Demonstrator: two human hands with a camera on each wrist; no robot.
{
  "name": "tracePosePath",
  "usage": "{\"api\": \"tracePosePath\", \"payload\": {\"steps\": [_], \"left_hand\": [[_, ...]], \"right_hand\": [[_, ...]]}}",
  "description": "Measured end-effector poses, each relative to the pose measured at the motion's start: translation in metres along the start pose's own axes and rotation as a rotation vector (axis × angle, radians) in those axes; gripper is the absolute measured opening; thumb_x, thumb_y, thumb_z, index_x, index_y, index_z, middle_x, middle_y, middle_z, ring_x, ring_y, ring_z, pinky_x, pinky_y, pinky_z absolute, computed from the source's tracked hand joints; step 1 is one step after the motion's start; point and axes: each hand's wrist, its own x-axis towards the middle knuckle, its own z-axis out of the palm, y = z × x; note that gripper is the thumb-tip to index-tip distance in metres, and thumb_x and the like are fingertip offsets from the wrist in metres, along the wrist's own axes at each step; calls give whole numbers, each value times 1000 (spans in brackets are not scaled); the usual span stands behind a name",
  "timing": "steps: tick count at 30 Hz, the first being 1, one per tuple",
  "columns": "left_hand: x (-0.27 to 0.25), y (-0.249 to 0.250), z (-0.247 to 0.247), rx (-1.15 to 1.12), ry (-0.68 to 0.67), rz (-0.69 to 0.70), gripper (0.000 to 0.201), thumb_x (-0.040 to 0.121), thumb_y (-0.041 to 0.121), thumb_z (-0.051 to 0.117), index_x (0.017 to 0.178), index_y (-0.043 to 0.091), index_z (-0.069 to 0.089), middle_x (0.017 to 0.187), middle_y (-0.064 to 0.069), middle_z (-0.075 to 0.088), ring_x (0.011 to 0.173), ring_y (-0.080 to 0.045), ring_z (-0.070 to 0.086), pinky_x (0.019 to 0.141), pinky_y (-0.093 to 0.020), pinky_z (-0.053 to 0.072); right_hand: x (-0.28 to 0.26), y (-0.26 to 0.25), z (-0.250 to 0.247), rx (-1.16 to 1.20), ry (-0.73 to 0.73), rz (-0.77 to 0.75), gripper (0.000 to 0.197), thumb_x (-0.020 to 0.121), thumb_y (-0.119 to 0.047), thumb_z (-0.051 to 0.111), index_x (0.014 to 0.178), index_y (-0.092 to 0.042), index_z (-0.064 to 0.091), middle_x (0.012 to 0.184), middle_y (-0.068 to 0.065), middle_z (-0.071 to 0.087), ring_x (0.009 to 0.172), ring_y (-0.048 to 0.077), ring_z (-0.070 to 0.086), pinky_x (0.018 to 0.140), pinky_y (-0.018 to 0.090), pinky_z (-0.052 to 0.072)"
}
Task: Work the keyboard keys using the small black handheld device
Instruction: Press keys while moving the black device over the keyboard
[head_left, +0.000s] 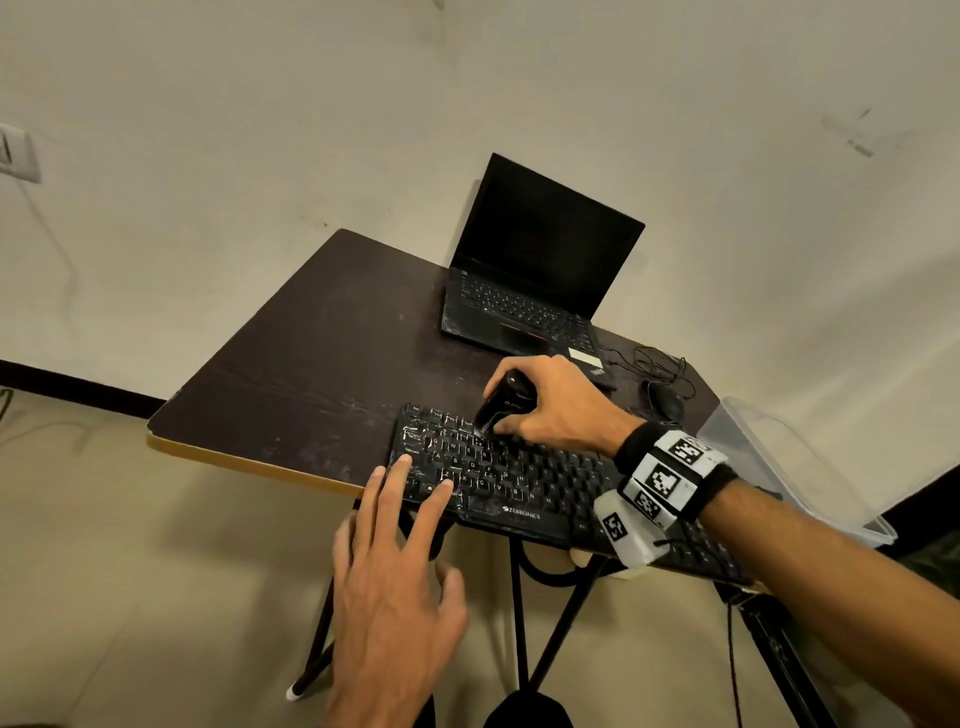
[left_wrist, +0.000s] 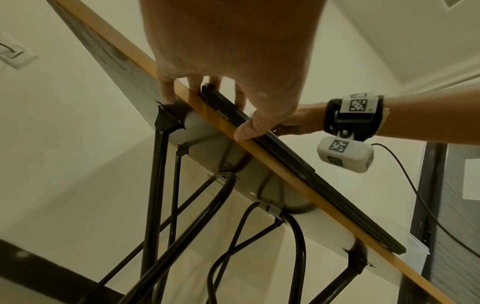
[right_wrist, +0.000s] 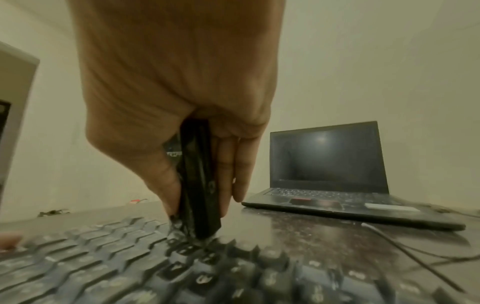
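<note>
A: Where is the device?

B: The device (head_left: 497, 402) sits just right of the head frame's centre, black, standing nearly upright with its lower tip on the top key rows of the keyboard (head_left: 524, 486). In the right wrist view it (right_wrist: 198, 185) runs down the middle of the frame to the keys (right_wrist: 182, 263).

A: Which hand has it?

B: The right hand (head_left: 550, 402). Its fingers are curled around the body, thumb on 1 side and fingers on the other, wrist raised above the keyboard's right half, forearm coming in from the lower right of the frame.

A: And the left hand?

B: The left hand (head_left: 395, 561) lies flat and spread at lower centre, holding nothing. 2 straight fingertips (head_left: 402, 462) touch the keyboard's near left corner. In the left wrist view the thumb (left_wrist: 249, 128) presses the front edge of the table (left_wrist: 285, 179).

A: What else is there?

B: A laptop (head_left: 535, 270), open with a dark screen, at upper centre on the table (head_left: 291, 364); a mouse (head_left: 665, 402) with a tangled cord to its right; a clear tub (head_left: 789, 467) at the right edge.
</note>
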Motion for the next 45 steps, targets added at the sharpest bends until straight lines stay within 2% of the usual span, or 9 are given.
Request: {"api": "tracePosePath", "payload": {"steps": [4,8,13,16,20,25,31,33,45], "left_hand": [[1,2,-1,1,4,-7,84,69,26,76,149,35,51,174,1,26,161,-26,23,117,-65,38],[0,1,-3,13,7,8,81,68,28,67,148,34,51,172,-1,30,160,-27,26,116,-65,39],[3,5,-1,17,-42,-30,95,61,23,86,148,35,51,173,-1,28,161,-28,25,111,-68,44],[3,4,-1,37,-45,-32,99,60,23,88,150,35,49,174,-3,27,161,-28,24,113,-68,43],[1,1,0,14,-24,-21,97,62,24,86,151,35,49,175,-1,24,162,-26,22,115,-67,41],[1,0,0,43,-28,-9,94,63,28,82,150,34,49,174,-3,25,161,-25,22,116,-66,40],[1,1,-1,49,-24,-20,88,66,33,69,151,35,47,175,-2,24,162,-26,22,117,-66,39],[0,0,-2,42,-33,-16,90,66,30,74,151,35,47,175,-1,23,162,-26,21,117,-66,39],[3,3,-2,21,-42,-23,96,63,28,83,151,36,46,175,-1,23,161,-25,23,113,-67,42]], "right_hand": [[-2,-5,5,-13,2,-28,34,81,-20,92,109,-28,74,98,-11,79,87,3,75,84,27,63],[6,-4,1,-89,22,18,33,79,-18,88,107,-27,73,96,-9,77,89,13,75,87,40,64],[-1,-2,4,9,11,-17,33,81,-19,92,107,-29,74,98,-11,79,87,3,76,85,30,64],[3,-2,4,-37,20,-11,35,82,-19,90,109,-30,72,100,-10,79,89,8,76,87,36,65],[-3,-7,6,8,-3,-54,33,81,-20,91,107,-30,73,97,-10,80,85,3,76,83,29,64],[2,-8,3,-33,7,14,34,81,-22,91,108,-31,72,100,-10,79,92,10,76,89,38,65],[6,-15,9,-54,13,-1,33,80,-22,89,107,-30,73,99,-10,78,91,10,76,87,35,65],[9,-10,5,-104,29,21,33,78,-23,87,107,-32,73,98,-10,78,91,14,76,87,41,65],[9,-16,12,15,8,-65,34,80,-23,92,107,-31,73,97,-10,80,87,5,77,86,35,65]]}}
